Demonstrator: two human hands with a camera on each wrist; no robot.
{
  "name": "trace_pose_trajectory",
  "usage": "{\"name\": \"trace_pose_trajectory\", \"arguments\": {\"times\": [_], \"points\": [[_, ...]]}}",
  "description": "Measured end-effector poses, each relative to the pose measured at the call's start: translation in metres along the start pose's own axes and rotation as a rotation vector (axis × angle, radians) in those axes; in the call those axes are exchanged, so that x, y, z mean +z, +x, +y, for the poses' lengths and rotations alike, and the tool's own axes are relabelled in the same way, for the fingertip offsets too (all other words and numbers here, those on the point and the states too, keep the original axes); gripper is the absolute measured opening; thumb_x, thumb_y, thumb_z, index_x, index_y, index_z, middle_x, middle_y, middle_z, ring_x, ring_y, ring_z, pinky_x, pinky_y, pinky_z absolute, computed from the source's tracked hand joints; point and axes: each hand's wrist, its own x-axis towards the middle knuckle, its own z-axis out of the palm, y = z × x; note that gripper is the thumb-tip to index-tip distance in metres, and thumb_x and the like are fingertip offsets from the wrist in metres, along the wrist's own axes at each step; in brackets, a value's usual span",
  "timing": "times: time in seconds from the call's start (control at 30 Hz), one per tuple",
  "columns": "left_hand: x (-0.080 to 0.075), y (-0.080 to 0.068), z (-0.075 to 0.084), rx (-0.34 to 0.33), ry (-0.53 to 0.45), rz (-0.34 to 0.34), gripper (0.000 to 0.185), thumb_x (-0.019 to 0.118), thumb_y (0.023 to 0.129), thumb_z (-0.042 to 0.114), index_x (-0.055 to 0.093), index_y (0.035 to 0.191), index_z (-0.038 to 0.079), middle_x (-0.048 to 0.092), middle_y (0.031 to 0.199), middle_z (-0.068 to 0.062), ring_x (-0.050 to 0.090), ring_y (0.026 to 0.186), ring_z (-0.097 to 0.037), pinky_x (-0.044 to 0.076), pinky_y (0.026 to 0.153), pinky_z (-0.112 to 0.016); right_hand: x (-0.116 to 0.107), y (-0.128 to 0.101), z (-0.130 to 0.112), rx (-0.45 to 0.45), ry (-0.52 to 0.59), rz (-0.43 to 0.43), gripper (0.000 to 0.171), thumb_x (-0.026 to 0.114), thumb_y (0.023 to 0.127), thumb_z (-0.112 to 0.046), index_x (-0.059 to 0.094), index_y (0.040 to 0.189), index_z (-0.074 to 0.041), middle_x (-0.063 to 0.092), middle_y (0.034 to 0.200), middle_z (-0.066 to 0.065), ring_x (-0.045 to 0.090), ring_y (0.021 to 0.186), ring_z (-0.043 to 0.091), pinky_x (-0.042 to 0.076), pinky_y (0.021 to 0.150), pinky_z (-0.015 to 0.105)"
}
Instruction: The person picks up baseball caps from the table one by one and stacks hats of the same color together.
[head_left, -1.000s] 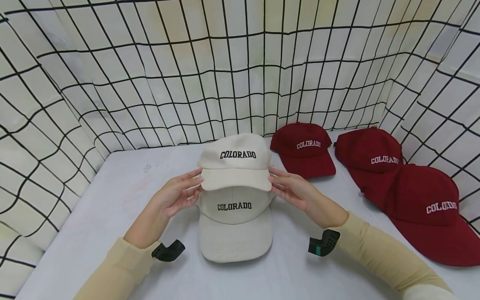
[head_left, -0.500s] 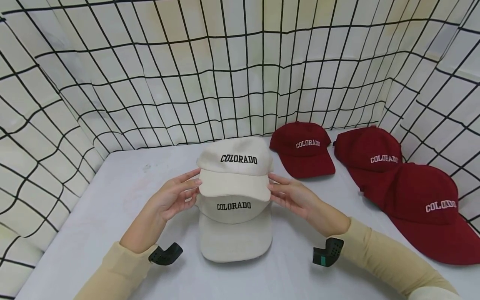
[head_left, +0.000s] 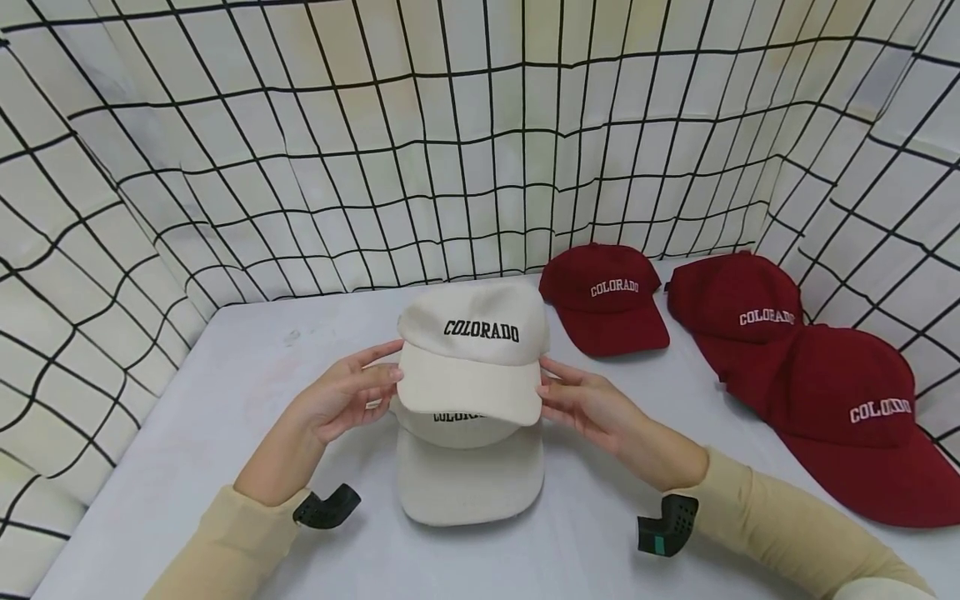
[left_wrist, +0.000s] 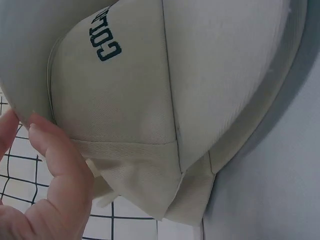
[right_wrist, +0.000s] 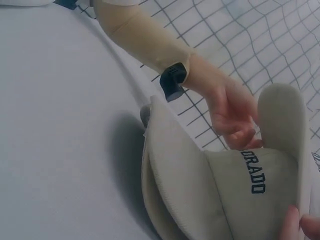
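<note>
A cream baseball cap (head_left: 471, 385) lettered COLORADO is held between both hands in the head view, its brim tipped down toward me. My left hand (head_left: 347, 398) pinches the left edge of that brim; the left wrist view shows thumb and finger (left_wrist: 57, 160) on it. At the opposite edge, my right hand (head_left: 596, 410) pinches the brim, with fingertips (right_wrist: 290, 224) showing in the right wrist view. Directly beneath sits another cream cap (head_left: 471, 483), its lettering partly covered by the upper brim. A second brim (right_wrist: 156, 207) shows under that lower cap in the right wrist view.
A dark red COLORADO cap (head_left: 609, 308) lies at the back, right of the cream ones. Two more red caps (head_left: 731, 292) overlap along the right side. Black-and-white grid cloth walls (head_left: 337, 167) enclose the white table (head_left: 225, 400) at back and sides.
The upper cream cap has come down and toward me, its brim now covering part of the lower cap's lettering. Both hands keep hold of the brim and have lowered slightly with it.
</note>
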Motion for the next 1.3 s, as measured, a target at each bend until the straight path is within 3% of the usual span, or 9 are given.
{"name": "trace_pose_trajectory", "arguments": {"times": [0.27,0.53,0.8,1.03,1.3], "points": [[-0.002,-0.004,-0.005,0.000,0.077,-0.039,0.072,0.065,0.098,0.008,0.025,0.158,0.007,0.063,0.111,0.000,0.064,0.088,-0.009,0.053,0.070,-0.022,-0.001,-0.004,0.004,-0.012,-0.052,-0.013,0.064,0.052,0.103,0.002,0.025,0.161,-0.003,0.048,0.133,0.016,0.065,0.098,0.010,0.056,0.089,0.028],[-0.004,-0.008,-0.009,-0.014,0.130,-0.065,0.077,0.068,0.096,0.004,0.022,0.157,0.006,0.064,0.105,0.000,0.062,0.084,-0.008,0.053,0.068,-0.022,-0.001,-0.009,0.009,-0.050,-0.105,-0.006,0.066,0.055,0.102,0.003,0.025,0.161,-0.001,0.039,0.153,0.028,0.067,0.101,0.011,0.056,0.090,0.031],[-0.005,-0.012,-0.013,-0.026,0.147,-0.086,0.082,0.070,0.096,0.007,0.018,0.158,0.008,0.064,0.102,0.000,0.061,0.084,-0.008,0.053,0.069,-0.022,0.002,-0.014,0.012,-0.022,-0.111,0.053,0.065,0.059,0.101,0.002,0.032,0.160,-0.005,0.046,0.146,0.024,0.068,0.100,0.014,0.057,0.088,0.032],[-0.008,-0.013,-0.022,-0.045,0.143,-0.098,0.083,0.070,0.094,0.004,0.016,0.157,0.008,0.064,0.102,0.000,0.061,0.083,-0.007,0.054,0.069,-0.022,-0.001,-0.015,0.013,-0.030,-0.137,0.026,0.065,0.060,0.101,0.001,0.032,0.159,-0.003,0.045,0.147,0.025,0.067,0.103,0.016,0.056,0.092,0.034],[-0.006,-0.016,-0.030,-0.062,0.182,-0.093,0.086,0.073,0.092,0.006,0.016,0.157,0.008,0.065,0.101,0.002,0.061,0.086,-0.009,0.053,0.071,-0.025,-0.006,-0.016,0.018,-0.003,-0.150,0.037,0.062,0.060,0.100,0.001,0.036,0.157,-0.003,0.055,0.130,0.017,0.068,0.099,0.016,0.057,0.090,0.034]]}}
